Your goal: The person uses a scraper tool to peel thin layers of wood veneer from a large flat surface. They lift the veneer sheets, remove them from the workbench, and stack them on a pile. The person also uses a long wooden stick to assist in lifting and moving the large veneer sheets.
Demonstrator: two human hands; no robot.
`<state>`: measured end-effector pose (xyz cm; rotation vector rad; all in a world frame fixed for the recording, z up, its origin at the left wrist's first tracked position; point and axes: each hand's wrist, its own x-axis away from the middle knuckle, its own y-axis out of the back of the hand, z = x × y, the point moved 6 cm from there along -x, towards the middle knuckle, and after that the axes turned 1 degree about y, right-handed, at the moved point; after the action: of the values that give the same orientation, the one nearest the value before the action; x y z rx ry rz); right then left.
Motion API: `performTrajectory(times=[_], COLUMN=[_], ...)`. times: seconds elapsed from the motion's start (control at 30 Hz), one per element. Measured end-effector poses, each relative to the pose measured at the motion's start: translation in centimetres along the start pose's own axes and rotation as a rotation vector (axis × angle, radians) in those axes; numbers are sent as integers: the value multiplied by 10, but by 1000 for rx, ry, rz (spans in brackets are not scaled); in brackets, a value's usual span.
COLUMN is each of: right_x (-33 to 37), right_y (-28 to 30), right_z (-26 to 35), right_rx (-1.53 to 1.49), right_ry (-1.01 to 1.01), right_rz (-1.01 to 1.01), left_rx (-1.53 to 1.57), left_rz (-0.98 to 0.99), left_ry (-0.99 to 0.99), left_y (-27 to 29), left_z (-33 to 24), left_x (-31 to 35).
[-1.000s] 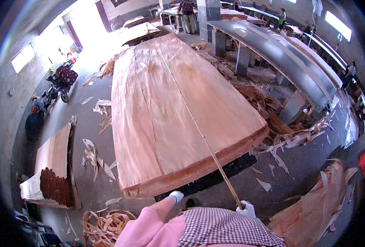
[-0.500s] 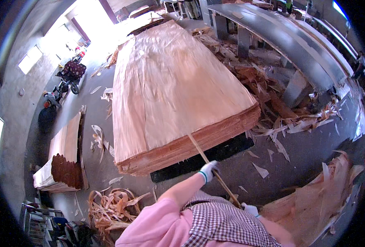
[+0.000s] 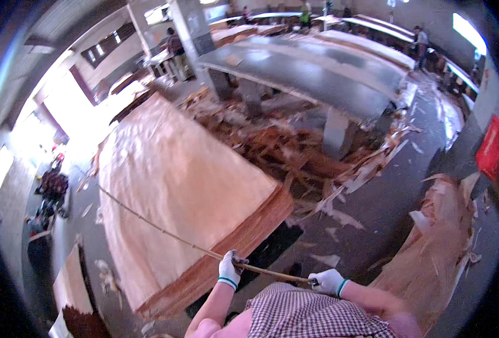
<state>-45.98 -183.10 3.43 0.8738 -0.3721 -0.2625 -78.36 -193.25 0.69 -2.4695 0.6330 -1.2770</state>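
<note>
A long thin bamboo pole (image 3: 162,230) runs from in front of my body out over the stack to the left. My left hand (image 3: 230,268), in a white glove with a green cuff, is closed around the pole just off the stack's near edge. Further back along it, my right hand (image 3: 327,281), gloved alike, grips close to the pole's near end. Under the pole lies a tall stack of pale wood veneer sheets (image 3: 176,163), its top sheet slightly rippled. The far tip of the pole reaches past the stack's left side.
A long grey table (image 3: 311,73) stands beyond the stack, with heaped veneer scraps (image 3: 283,146) beneath. At right lies a pile of veneer pieces (image 3: 429,248) near a red bag (image 3: 490,147). A smaller veneer bundle (image 3: 72,281) lies at lower left. Several people are at the back.
My view has turned right, so the stack sits further left. The pole now slants leftward across it, and my right hand has come up into clearer sight. Both hands still hold the pole.
</note>
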Motion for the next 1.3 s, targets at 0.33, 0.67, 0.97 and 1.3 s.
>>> performTrajectory(times=[0.33, 0.67, 0.97, 1.3], right_x=[29, -52, -193, -330], right_y=[136, 375, 532, 596], right_z=[-124, -348, -545, -637], right_rx=[-195, 59, 101, 180], right_ry=[-417, -427, -463, -662], right_rz=[-444, -782, -614, -433], left_rx=[-555, -1025, -1411, -1558], left_rz=[408, 705, 96, 192], left_ry=[128, 32, 7, -101], left_y=[-339, -485, -377, -511], left_z=[68, 155, 104, -11], left_x=[-70, -195, -301, -470])
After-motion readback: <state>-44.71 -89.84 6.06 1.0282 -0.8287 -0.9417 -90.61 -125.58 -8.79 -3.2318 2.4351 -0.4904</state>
